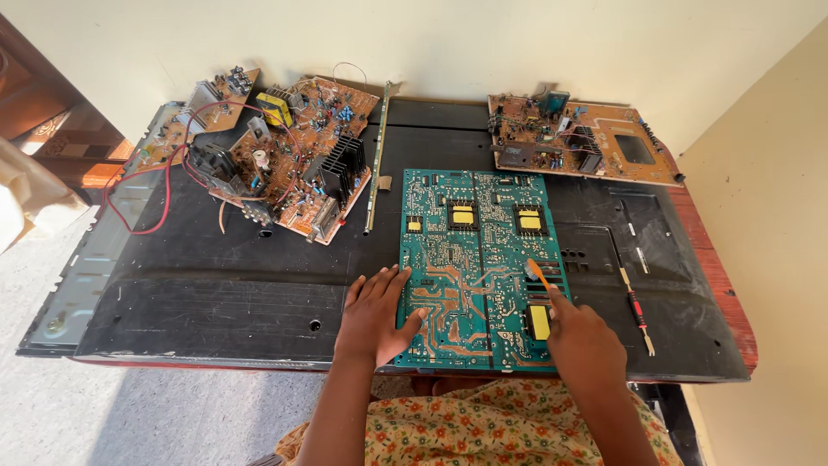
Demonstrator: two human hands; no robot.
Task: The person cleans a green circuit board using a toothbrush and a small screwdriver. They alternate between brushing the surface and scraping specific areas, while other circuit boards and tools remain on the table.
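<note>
Big green rectangular circuit board point(477, 263) with yellow transformer blocks, flat on the black panel point(216, 293) near the front edge. Left hand point(377, 312) spread flat on its lower-left corner, fingers wide, pinning it down. Right hand point(582, 336) pinched round a small orange-handled brush point(536, 273), bristles touching the board's right side. Looks mid-clean: hard to tell which areas are done. Further back, brown circuit boards point(293, 155) with wires, another brown board point(578, 138) far right, a probe point(636, 306) alongside.
</note>
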